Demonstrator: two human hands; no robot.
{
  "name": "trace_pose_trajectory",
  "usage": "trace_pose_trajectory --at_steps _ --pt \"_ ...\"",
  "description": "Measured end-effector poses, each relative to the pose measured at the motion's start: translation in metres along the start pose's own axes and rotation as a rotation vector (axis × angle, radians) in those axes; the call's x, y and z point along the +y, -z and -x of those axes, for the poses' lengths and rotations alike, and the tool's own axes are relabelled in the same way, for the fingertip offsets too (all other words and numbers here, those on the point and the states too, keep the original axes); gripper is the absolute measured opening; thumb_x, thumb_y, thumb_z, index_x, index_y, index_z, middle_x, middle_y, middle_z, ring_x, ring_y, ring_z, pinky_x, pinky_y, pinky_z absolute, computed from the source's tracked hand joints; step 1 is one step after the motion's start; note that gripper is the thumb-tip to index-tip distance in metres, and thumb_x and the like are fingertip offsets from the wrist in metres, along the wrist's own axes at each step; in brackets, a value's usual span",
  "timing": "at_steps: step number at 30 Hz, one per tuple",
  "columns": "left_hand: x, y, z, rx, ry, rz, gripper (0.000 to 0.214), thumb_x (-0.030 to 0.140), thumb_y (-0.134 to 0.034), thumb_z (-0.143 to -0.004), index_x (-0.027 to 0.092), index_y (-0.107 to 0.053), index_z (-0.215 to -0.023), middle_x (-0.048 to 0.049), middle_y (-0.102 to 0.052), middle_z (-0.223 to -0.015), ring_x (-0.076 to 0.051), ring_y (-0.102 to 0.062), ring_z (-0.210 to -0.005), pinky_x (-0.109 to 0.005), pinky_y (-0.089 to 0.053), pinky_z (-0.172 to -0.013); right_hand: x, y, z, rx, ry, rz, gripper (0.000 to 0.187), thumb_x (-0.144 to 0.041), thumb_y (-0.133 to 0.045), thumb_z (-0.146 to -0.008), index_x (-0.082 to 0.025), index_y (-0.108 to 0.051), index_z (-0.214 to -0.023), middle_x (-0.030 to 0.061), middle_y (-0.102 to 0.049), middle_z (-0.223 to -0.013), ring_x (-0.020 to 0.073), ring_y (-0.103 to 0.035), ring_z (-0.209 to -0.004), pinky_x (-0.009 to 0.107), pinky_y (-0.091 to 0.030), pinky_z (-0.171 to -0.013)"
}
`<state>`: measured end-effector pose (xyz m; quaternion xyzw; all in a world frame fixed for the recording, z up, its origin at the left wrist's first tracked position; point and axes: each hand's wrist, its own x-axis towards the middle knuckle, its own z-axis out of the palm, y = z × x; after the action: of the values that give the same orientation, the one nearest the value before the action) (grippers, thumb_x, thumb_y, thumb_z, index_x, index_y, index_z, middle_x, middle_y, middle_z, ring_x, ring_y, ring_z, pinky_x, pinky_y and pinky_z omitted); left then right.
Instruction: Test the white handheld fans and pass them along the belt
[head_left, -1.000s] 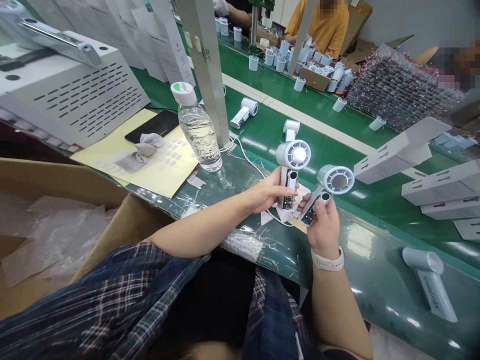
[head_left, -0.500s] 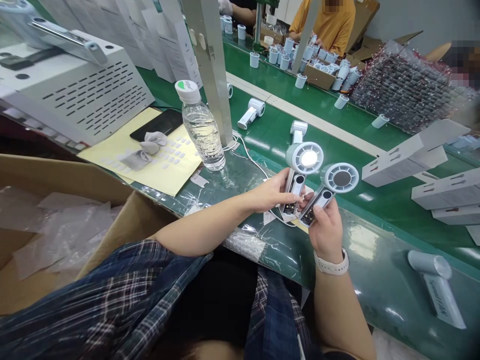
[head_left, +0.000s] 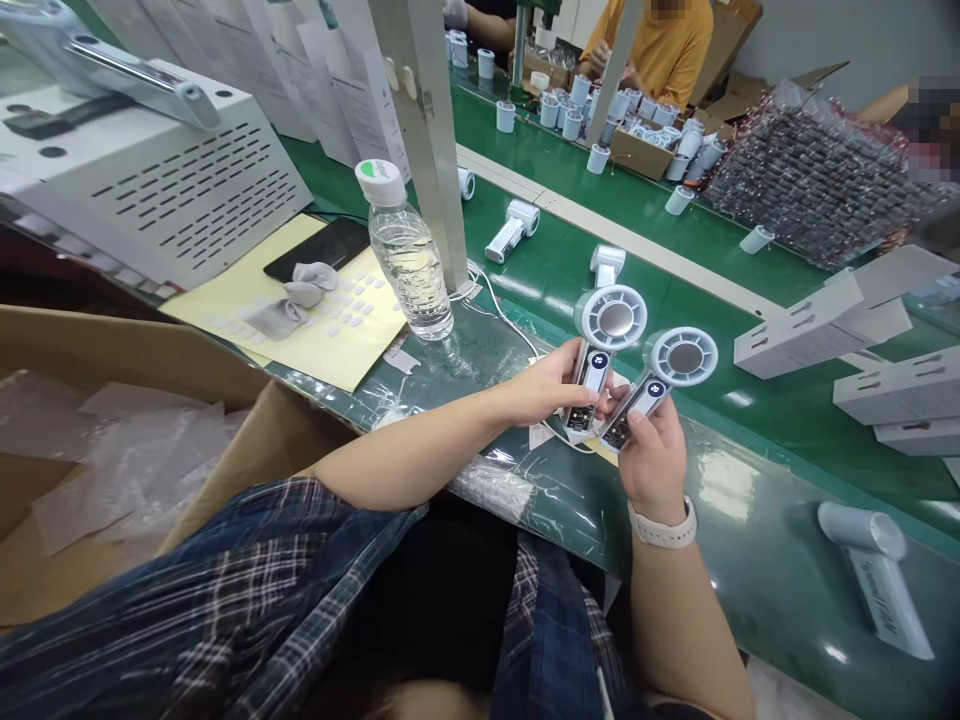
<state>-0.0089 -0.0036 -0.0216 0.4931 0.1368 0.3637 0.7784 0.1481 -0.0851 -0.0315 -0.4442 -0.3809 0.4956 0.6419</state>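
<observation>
My left hand [head_left: 559, 385] is closed around the handle of a pale blue handheld fan [head_left: 613, 318], its round head up and its small display lit. A second handheld fan [head_left: 682, 357] of the same kind is gripped in my right hand [head_left: 654, 455], thumb on the handle front, display lit too. The two fans stand side by side, heads tilted up and away from me. Below each display the handle shows bare dark circuitry. A white cable [head_left: 510, 320] runs behind my left hand. Parts of the fingers behind the handles are hidden.
A water bottle [head_left: 411, 255] stands left of a metal post [head_left: 431, 130]. Another fan [head_left: 870, 575] lies at the right. More fans [head_left: 514, 230] and several pale cups [head_left: 679, 200] are on the green conveyor [head_left: 555, 280]. An open carton [head_left: 247, 450] sits at lower left. Co-workers sit across.
Small lit figures now show on both fans' displays, which were dark before. Several cups and fans on the conveyor have shifted slightly. My hands have barely moved.
</observation>
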Motion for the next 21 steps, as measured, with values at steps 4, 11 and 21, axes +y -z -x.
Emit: trace_pose_trajectory --at_steps 4,11,21 --pt "-0.0034 0.0010 -0.0023 0.070 0.023 0.003 0.046 0.026 -0.076 -0.069 0.018 -0.046 -0.103 -0.0004 -0.060 -0.087 -0.013 -0.062 -0.069 -0.032 -0.051 -0.067 0.0013 0.0001 0.0004 0.029 -0.008 0.026 0.029 -0.036 -0.075 -0.079 -0.026 -0.061 -0.103 0.0012 -0.068 -0.095 0.0183 -0.066 -0.076 0.040 -0.059 -0.076" --pt "-0.0058 0.0045 -0.0054 0.121 -0.012 -0.029 0.045 0.041 -0.076 -0.074 0.020 -0.044 -0.098 0.0003 -0.059 -0.083 -0.013 -0.059 -0.067 -0.030 -0.049 -0.065 0.0013 -0.0027 0.0011 0.086 -0.036 0.053 0.028 -0.039 -0.071 -0.080 -0.025 -0.060 -0.101 -0.0007 -0.069 -0.088 0.0140 -0.062 -0.064 0.033 -0.059 -0.065" --pt "-0.0046 0.0070 -0.0030 0.109 0.013 -0.143 0.044 0.041 -0.074 -0.077 0.020 -0.045 -0.102 -0.0008 -0.060 -0.081 -0.015 -0.060 -0.070 -0.033 -0.049 -0.069 0.0004 -0.0042 -0.0007 0.112 -0.031 0.032 0.024 -0.037 -0.071 -0.078 -0.025 -0.061 -0.097 -0.0011 -0.070 -0.085 0.0143 -0.061 -0.062 0.038 -0.060 -0.072"
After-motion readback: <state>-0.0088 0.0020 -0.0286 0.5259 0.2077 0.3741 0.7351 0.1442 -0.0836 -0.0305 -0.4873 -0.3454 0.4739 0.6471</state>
